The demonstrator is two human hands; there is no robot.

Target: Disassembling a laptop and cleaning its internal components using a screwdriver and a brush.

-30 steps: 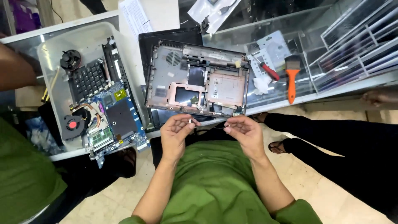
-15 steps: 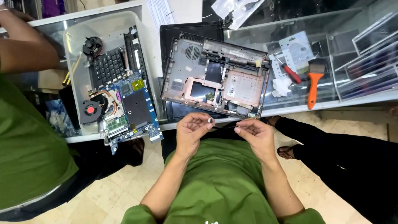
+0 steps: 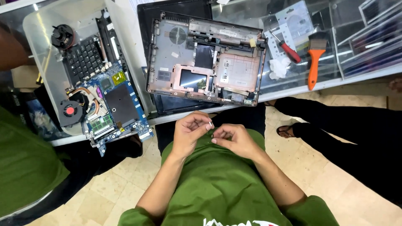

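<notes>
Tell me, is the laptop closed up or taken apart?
Taken apart: the laptop shell lies bare and open, and its blue circuit board sits in the plastic tub.

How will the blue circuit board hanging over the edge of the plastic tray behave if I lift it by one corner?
The circuit board looks thin and stiff, so it should not droop, though probably fragile. The fan and copper pipe seem attached on one side, so it may tip that way. It lies tilted over the tray rim and could slide.

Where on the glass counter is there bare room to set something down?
Bare glass lies between the laptop base and the red screwdriver, and right of the orange brush. The plastic tray on the left is crowded with the circuit board and keyboard.
</notes>
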